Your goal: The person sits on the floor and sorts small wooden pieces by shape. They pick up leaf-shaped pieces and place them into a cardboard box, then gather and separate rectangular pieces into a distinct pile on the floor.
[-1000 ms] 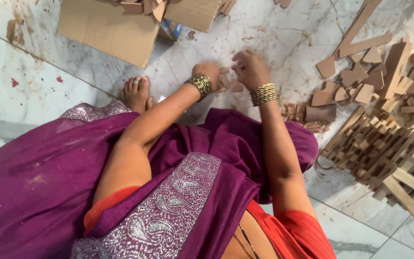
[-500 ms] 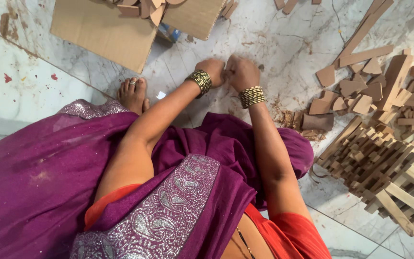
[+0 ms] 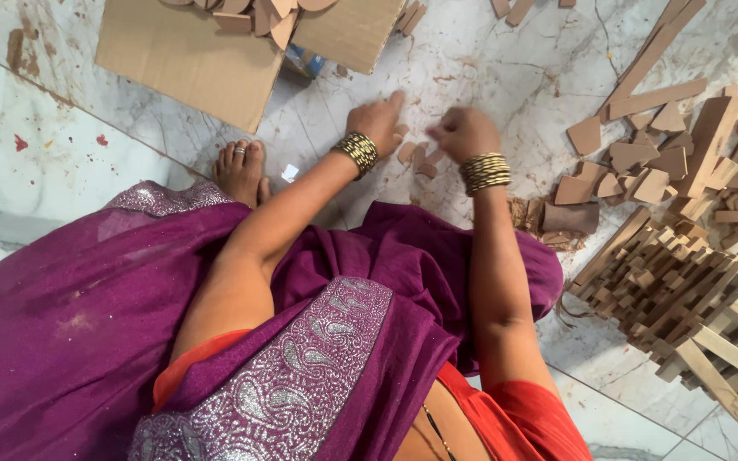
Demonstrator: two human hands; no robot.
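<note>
I sit on a marble floor in a purple garment. My left hand reaches forward, fingers spread flat over a few small brown wood pieces lying on the floor between my hands. My right hand hovers just right of them with its fingers curled in; whether it holds a piece cannot be made out. Both wrists carry gold bangles. My bare foot rests left of my left arm.
A flat cardboard sheet with wood scraps on it lies ahead left. Loose brown wood offcuts are scattered at right, and a stack of wooden sticks sits by my right side.
My hands have parted: the left stretched forward and opened flat, the right pulled slightly right. The small pieces between them are now uncovered.
</note>
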